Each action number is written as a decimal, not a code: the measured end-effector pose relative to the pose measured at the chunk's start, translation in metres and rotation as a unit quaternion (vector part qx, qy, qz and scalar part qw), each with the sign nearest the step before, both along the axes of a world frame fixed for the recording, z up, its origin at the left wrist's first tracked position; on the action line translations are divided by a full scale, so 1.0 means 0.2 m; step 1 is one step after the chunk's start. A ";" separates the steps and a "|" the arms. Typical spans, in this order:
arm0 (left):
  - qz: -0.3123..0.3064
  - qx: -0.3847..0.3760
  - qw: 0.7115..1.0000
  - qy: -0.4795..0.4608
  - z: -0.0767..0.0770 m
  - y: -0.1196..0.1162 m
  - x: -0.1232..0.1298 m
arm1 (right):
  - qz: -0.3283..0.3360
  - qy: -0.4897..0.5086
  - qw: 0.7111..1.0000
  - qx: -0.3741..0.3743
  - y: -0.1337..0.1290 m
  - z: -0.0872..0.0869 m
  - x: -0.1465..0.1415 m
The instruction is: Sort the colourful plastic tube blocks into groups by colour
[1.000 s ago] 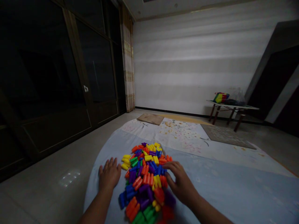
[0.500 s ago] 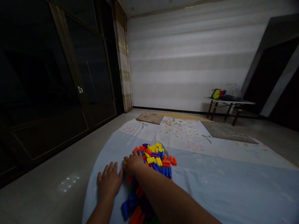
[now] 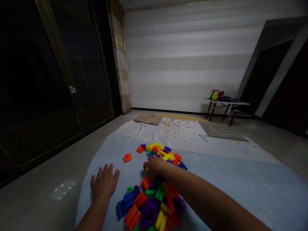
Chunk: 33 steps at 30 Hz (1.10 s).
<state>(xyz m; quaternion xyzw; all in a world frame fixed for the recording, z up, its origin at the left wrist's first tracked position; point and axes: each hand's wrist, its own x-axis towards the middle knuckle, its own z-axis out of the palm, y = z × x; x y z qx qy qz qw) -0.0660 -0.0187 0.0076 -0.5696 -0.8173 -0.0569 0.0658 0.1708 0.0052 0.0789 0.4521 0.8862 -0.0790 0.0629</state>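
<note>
My left hand [image 3: 104, 181] lies flat on the light-blue cloth with its fingers spread, holding nothing. Over the middle of the loose plastic building blocks, my right hand [image 3: 156, 166] is curled palm down. A bit of a yellow block [image 3: 146, 168] shows under its fingers; the rest is hidden by the hand. Beyond that hand lies a heap of yellow, orange, blue and purple blocks [image 3: 168, 157]. Nearer to me is a larger mixed pile [image 3: 149, 208], partly blurred. One orange block [image 3: 127, 157] sits apart on the cloth, past my left fingertips.
The cloth [image 3: 228, 179] covers a rounded table, whose left edge runs close to my left hand. Two flat brown mats [image 3: 148, 119] lie toward its far side. A small table [image 3: 226, 102] with a colourful bag [image 3: 217, 95] stands by the wall. Dark glass doors [image 3: 81, 73] are at left.
My right hand has moved right, away from my left hand, which has shifted slightly left. The lone orange block now shows on the cloth. The view has turned a little.
</note>
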 end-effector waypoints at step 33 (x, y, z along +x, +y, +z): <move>-0.012 -0.006 1.000 -0.013 -0.01 0.02 -0.01 | 0.077 0.022 0.995 0.060 -0.44 -0.02 0.39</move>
